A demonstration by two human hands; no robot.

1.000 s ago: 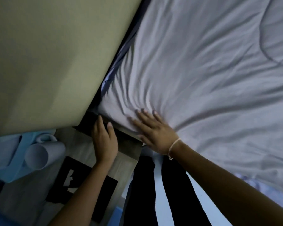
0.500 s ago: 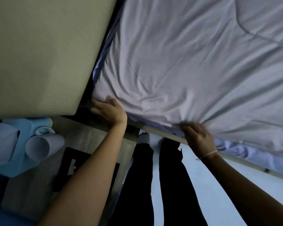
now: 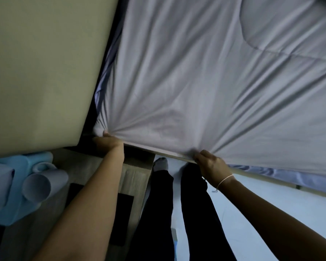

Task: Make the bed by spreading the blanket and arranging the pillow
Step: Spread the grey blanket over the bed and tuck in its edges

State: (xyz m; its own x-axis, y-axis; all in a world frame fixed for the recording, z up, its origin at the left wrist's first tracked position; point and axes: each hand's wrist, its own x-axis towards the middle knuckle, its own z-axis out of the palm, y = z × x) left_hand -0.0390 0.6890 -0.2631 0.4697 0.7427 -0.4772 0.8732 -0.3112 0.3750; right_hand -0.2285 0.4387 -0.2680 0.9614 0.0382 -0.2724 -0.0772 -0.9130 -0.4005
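A pale grey quilted blanket covers the bed and fills most of the view. My left hand is closed on its near left corner, where the cloth bunches into radiating folds. My right hand, with a thin string bracelet at the wrist, grips the blanket's near edge further right, over the bed's wooden rail. The cloth is pulled taut between the two hands. A blue sheet shows under the blanket at the right. No pillow is in view.
A beige wall or headboard rises at the left, close against the bed. Below it a wooden side table holds blue items and a black card. My dark-trousered legs stand on a pale floor.
Both hands went from lying flat near the corner to gripping the blanket's edge. The cloth is now drawn tighter toward me, with folds fanning out from each hand.
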